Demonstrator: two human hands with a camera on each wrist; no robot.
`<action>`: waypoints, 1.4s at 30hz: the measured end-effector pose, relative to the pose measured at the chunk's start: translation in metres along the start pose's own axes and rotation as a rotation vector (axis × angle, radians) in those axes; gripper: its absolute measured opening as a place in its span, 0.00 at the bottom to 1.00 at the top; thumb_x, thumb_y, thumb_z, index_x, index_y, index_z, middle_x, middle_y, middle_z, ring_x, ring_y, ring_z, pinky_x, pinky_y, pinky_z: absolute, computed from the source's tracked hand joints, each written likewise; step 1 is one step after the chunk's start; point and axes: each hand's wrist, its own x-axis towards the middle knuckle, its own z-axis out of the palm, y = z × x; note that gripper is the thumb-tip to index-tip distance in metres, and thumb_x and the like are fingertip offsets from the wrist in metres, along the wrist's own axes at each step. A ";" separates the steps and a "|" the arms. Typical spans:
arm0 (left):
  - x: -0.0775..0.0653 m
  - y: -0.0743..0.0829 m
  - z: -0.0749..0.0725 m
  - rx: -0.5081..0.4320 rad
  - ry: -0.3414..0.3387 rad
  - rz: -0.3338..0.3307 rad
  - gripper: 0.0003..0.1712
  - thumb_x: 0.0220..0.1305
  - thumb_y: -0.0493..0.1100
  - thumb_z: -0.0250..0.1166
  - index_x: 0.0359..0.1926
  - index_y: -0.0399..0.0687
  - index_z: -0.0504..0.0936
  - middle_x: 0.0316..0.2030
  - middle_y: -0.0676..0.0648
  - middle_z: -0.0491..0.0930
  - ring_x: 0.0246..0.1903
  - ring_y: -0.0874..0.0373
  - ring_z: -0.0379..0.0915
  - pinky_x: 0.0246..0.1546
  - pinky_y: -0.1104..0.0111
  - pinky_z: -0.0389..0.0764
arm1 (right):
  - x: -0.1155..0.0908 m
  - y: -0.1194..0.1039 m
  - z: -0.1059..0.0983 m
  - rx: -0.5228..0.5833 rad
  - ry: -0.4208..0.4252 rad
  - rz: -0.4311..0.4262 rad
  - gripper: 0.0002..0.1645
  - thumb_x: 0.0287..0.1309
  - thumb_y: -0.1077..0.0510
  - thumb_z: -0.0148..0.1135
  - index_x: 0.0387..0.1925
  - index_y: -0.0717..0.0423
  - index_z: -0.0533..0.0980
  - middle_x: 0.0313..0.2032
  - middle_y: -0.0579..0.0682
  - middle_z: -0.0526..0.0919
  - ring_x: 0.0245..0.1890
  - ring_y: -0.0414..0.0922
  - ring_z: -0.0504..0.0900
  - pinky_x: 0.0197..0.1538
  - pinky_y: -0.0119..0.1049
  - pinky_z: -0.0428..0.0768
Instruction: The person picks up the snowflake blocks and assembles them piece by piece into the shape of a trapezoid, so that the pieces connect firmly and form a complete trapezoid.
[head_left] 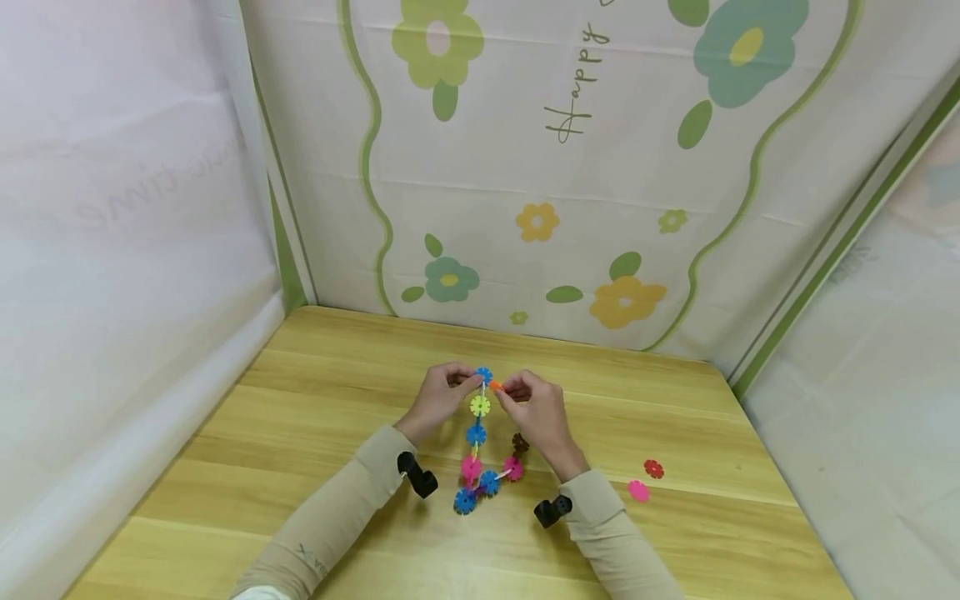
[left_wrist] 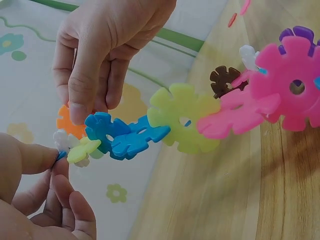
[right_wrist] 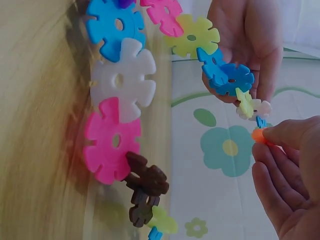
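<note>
A chain of slotted flower-shaped plastic discs hangs and bends between my hands and the table. My left hand [head_left: 441, 397] pinches the blue disc [head_left: 483, 376] at the chain's top end. My right hand [head_left: 542, 415] pinches an orange disc [right_wrist: 258, 135] by its edge, right beside that blue one. Whether their slots are joined, I cannot tell. Below come white, yellow-green [head_left: 480, 406], blue [head_left: 476, 435] and pink discs [head_left: 471, 467]. At the bottom the chain turns right through blue discs [head_left: 489, 482] and a white disc [right_wrist: 102, 82] to a pink and brown end [head_left: 520, 442].
A loose red disc [head_left: 654, 469] and a loose pink disc [head_left: 638, 491] lie on the wooden table [head_left: 300, 417], right of my right forearm. White flower-printed curtain walls [head_left: 465, 183] surround the table at the back and sides. Each wrist wears a black camera mount [head_left: 417, 475].
</note>
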 end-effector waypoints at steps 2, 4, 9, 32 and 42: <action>0.000 0.000 0.001 -0.003 0.001 0.005 0.11 0.76 0.46 0.67 0.45 0.42 0.87 0.42 0.37 0.85 0.39 0.47 0.78 0.35 0.70 0.76 | 0.000 0.000 0.001 0.002 0.010 -0.004 0.07 0.62 0.62 0.77 0.33 0.55 0.83 0.32 0.50 0.90 0.31 0.43 0.91 0.39 0.30 0.88; 0.000 0.001 0.001 -0.004 0.001 0.014 0.11 0.76 0.45 0.67 0.45 0.41 0.87 0.41 0.37 0.84 0.38 0.47 0.77 0.35 0.70 0.76 | -0.001 -0.001 0.002 0.007 0.015 0.001 0.07 0.61 0.62 0.76 0.33 0.55 0.82 0.32 0.51 0.90 0.31 0.44 0.91 0.39 0.30 0.89; 0.001 0.000 0.003 0.008 -0.003 0.053 0.10 0.75 0.44 0.68 0.44 0.40 0.88 0.39 0.39 0.85 0.39 0.42 0.79 0.34 0.70 0.76 | -0.004 0.000 0.005 0.029 0.037 0.021 0.06 0.61 0.64 0.76 0.33 0.56 0.83 0.32 0.52 0.90 0.32 0.45 0.91 0.40 0.33 0.89; 0.005 -0.006 -0.005 -0.029 -0.141 0.026 0.11 0.76 0.45 0.67 0.48 0.43 0.90 0.46 0.42 0.88 0.51 0.33 0.80 0.50 0.54 0.83 | 0.002 0.004 -0.002 -0.007 -0.029 -0.127 0.06 0.60 0.65 0.76 0.31 0.56 0.84 0.31 0.52 0.91 0.33 0.45 0.93 0.40 0.32 0.89; 0.008 -0.004 -0.004 0.007 -0.333 -0.051 0.24 0.78 0.61 0.61 0.53 0.46 0.85 0.48 0.46 0.87 0.46 0.55 0.82 0.59 0.42 0.81 | 0.002 0.008 -0.011 0.004 -0.133 -0.089 0.03 0.63 0.61 0.74 0.36 0.52 0.85 0.36 0.48 0.92 0.38 0.41 0.93 0.46 0.31 0.89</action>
